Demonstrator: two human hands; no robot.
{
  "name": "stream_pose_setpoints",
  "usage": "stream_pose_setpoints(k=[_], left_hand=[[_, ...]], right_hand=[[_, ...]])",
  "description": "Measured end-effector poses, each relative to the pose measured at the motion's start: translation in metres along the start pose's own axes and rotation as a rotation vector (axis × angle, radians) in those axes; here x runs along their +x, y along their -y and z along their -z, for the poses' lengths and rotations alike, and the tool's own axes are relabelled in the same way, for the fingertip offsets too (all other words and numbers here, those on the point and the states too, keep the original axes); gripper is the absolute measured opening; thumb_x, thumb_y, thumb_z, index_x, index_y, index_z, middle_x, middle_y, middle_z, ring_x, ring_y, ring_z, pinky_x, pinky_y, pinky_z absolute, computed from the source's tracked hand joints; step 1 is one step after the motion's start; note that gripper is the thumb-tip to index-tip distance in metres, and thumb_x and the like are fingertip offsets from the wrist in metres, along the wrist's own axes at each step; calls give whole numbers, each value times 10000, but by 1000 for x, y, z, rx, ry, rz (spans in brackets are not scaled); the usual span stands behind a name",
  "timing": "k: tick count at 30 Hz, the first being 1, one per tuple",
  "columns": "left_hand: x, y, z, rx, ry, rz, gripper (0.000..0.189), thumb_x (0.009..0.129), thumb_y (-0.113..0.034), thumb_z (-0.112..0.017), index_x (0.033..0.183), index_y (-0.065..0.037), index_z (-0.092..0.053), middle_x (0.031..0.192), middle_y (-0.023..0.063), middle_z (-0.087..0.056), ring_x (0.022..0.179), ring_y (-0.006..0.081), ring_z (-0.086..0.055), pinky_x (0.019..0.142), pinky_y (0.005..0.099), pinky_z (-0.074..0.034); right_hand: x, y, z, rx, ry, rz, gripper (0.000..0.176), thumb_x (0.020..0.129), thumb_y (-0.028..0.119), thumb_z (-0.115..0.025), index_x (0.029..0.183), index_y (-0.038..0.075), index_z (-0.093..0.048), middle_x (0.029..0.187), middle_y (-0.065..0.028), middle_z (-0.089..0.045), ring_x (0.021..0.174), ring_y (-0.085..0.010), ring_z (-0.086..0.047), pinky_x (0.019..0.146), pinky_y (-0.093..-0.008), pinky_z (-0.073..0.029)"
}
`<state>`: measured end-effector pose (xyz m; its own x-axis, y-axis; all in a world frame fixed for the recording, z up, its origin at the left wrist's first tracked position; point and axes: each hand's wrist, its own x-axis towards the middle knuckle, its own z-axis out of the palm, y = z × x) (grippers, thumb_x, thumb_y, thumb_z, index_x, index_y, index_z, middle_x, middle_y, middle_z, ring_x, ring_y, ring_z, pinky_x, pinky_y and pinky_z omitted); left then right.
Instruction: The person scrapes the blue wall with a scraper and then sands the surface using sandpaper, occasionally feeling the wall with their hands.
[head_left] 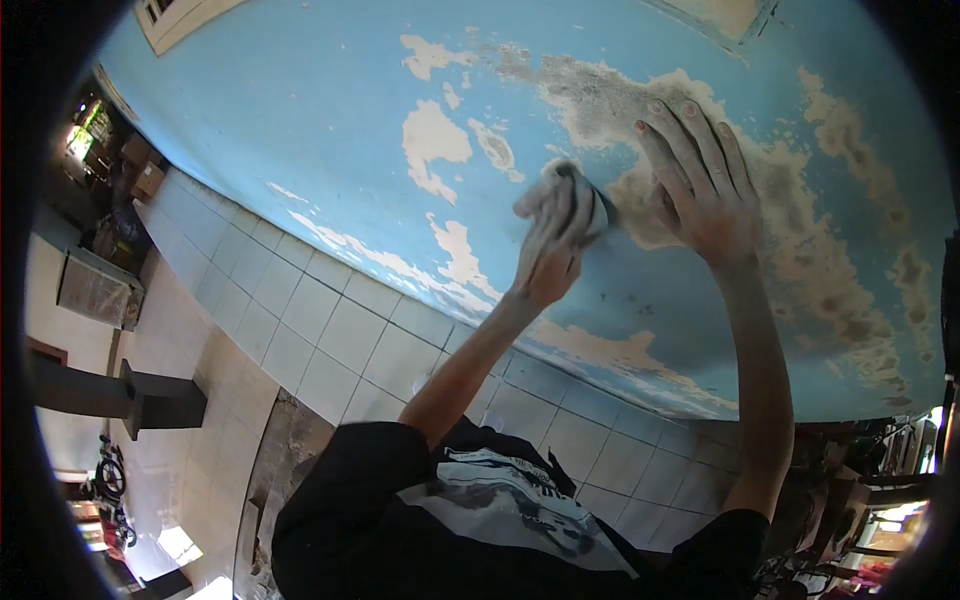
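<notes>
A blue wall (330, 130) with peeled pale patches (435, 135) and a rough grey patch (600, 95) fills the upper view. My left hand (560, 230) is closed round a thin, dark-edged sheet (600, 215) and presses it to the wall beside the peeled areas; the sheet is partly hidden by my fingers and blurred. To its right, my right hand (710, 200) lies on the wall with its fingers spread over the lower edge of the grey patch, holding nothing. Pale dust coats both hands.
Light floor tiles (350, 330) run along the wall's foot. A dark pillar (165, 400) stands at the left, with a glass-sided box (98, 290) and cardboard boxes (147, 180) beyond. A bicycle (110, 478) is at the lower left. Cluttered items (840, 510) stand at the lower right.
</notes>
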<state>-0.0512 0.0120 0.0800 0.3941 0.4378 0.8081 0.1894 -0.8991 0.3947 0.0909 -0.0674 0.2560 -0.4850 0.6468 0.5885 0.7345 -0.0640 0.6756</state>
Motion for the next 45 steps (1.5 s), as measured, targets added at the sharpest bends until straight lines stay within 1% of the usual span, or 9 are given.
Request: stream_pose_setpoints(k=[3, 6, 8, 16, 20, 26, 28, 30, 45], left_hand=[[64, 24, 34, -62, -304, 212, 402, 911, -74, -467, 1282, 77, -443, 1392, 342, -311, 1293, 466, -334, 1052, 474, -312], [74, 16, 63, -78, 189, 644, 365, 909, -26, -430, 1268, 27, -469, 1373, 328, -338, 1260, 440, -376, 1037, 504, -311], [14, 5, 1, 194, -206, 57, 416, 881, 21, -417, 1295, 21, -444, 1405, 321, -298, 1321, 433, -304, 1082, 561, -228], [-1, 108, 50, -66, 4, 648, 404, 965, -64, -353, 1324, 121, -357, 1432, 382, -196, 1358, 452, -231, 1089, 507, -237], [-56, 41, 1, 17, 10, 74, 559, 940, -13, -378, 1454, 35, -163, 1512, 302, -54, 1419, 413, -18, 1138, 472, -88], [8, 98, 56, -174, 110, 791, 467, 981, -99, -330, 1411, 69, -253, 1510, 266, -152, 1425, 364, -79, 1123, 381, -180], [-25, 85, 0, -33, -377, 215, 448, 957, -30, -354, 1383, 94, -294, 1497, 296, -150, 1425, 383, -38, 1132, 397, -152], [-61, 43, -9, -148, -36, 172, 504, 913, -24, -454, 1393, 50, -315, 1482, 357, -59, 1379, 518, -4, 1094, 610, -89], [-22, 28, -9, -143, -186, 332, 543, 937, -88, -485, 1416, 36, -260, 1447, 415, -12, 1324, 615, -13, 1045, 644, -156]], right_hand=[[-2, 1, -3, -23, -12, -6, 471, 845, 286, -539, 1313, 240, -514, 1410, 57, -430, 1324, -156, -376, 1135, -361, -307], [-3, 3, -3, -37, -24, 3, 454, 851, 296, -536, 1300, 232, -524, 1401, 58, -440, 1321, -152, -380, 1135, -360, -308], [0, 2, -3, -25, -29, -13, 453, 845, 244, -514, 1298, 225, -524, 1399, 59, -443, 1318, -156, -385, 1130, -358, -316], [-3, 0, -2, -3, -20, -8, 467, 810, 199, -524, 1276, 227, -543, 1392, 54, -455, 1306, -166, -402, 1112, -367, -343], [-6, -2, -6, -30, -6, -4, 482, 798, 192, -526, 1278, 223, -544, 1396, 51, -456, 1300, -169, -412, 1108, -380, -346], [-7, -1, -6, -20, -25, -11, 458, 834, 211, -510, 1290, 237, -536, 1394, 68, -459, 1295, -155, -415, 1118, -375, -328], [-2, 6, -10, -42, -18, 30, 443, 847, 234, -513, 1290, 241, -535, 1393, 73, -460, 1293, -146, -417, 1122, -366, -318], [-5, 17, -10, -42, 17, 72, 429, 861, 256, -516, 1290, 244, -535, 1391, 78, -461, 1290, -138, -419, 1127, -358, -309], [-4, 14, -6, -35, 49, 72, 425, 865, 243, -494, 1288, 273, -532, 1360, 107, -492, 1260, -117, -453, 1115, -337, -331]])
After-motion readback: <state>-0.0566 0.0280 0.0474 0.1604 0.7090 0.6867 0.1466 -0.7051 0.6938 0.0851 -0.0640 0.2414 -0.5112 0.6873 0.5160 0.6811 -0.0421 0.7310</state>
